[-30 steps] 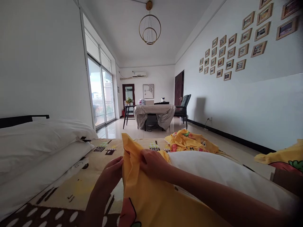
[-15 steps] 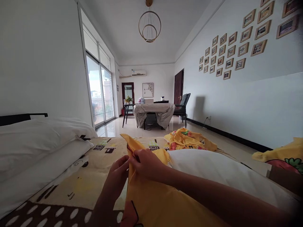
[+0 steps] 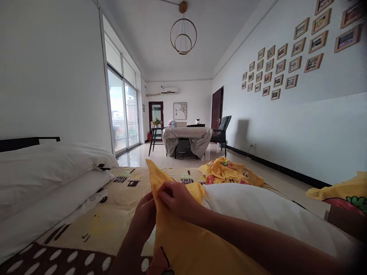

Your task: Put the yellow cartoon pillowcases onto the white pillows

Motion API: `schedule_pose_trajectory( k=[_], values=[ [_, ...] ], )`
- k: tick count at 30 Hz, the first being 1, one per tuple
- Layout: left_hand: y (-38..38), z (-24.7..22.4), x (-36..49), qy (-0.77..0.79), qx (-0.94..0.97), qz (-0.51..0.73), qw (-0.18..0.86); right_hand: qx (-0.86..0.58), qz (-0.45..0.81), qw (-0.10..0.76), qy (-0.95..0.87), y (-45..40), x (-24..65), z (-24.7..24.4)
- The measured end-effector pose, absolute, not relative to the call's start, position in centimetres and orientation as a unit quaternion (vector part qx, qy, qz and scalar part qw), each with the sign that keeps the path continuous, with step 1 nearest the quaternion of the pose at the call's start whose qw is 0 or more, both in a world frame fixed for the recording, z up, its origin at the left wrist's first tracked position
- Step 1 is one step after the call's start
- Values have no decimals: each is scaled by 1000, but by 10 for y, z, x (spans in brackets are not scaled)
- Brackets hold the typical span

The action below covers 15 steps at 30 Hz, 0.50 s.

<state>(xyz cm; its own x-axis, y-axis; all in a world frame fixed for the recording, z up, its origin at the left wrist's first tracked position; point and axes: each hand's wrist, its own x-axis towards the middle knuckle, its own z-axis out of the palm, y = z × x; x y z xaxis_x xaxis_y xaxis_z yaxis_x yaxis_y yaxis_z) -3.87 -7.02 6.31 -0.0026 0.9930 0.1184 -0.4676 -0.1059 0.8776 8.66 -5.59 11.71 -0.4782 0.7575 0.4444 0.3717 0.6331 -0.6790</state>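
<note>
Yellow printed fabric (image 3: 183, 236) rises from the lower middle, its pointed corner standing up above my hands. My right hand (image 3: 176, 198) pinches it from the right near its left edge. On the other side, my left hand (image 3: 145, 215) grips the same edge, its fingertips partly hidden behind the cloth. Part of the fabric lies over the near end of a white pillow-like item (image 3: 252, 202) stretching to the right under my right forearm.
A patterned beige blanket (image 3: 114, 217) covers the bed. White pillows (image 3: 57, 168) lie at the left. Another yellow cloth (image 3: 229, 172) is crumpled at the bed's far edge, with more yellow fabric (image 3: 344, 194) at the far right. Beyond stands a covered table (image 3: 186, 133).
The fabric's corner stands more upright and its flap is flatter. My left fingers have slipped further behind the cloth. The view has tilted slightly upward.
</note>
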Motion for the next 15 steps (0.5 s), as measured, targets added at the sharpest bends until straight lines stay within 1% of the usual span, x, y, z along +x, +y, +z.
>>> schedule_pose_trajectory(
  k=[2, 7, 11, 15],
  values=[
    [-72, 66, -38, 330, 399, 622, 587, -383, 214, 378, -815, -53, 88, 115],
    [-70, 66, -35, 333, 407, 622, 580, -434, 181, 333, -817, -47, 90, 117],
    [-65, 62, -36, 334, 400, 620, 586, -449, 235, 305, -807, -44, 93, 120],
    [-64, 61, -35, 356, 402, 622, 570, -455, 290, 300, -787, -42, 95, 117]
  ],
)
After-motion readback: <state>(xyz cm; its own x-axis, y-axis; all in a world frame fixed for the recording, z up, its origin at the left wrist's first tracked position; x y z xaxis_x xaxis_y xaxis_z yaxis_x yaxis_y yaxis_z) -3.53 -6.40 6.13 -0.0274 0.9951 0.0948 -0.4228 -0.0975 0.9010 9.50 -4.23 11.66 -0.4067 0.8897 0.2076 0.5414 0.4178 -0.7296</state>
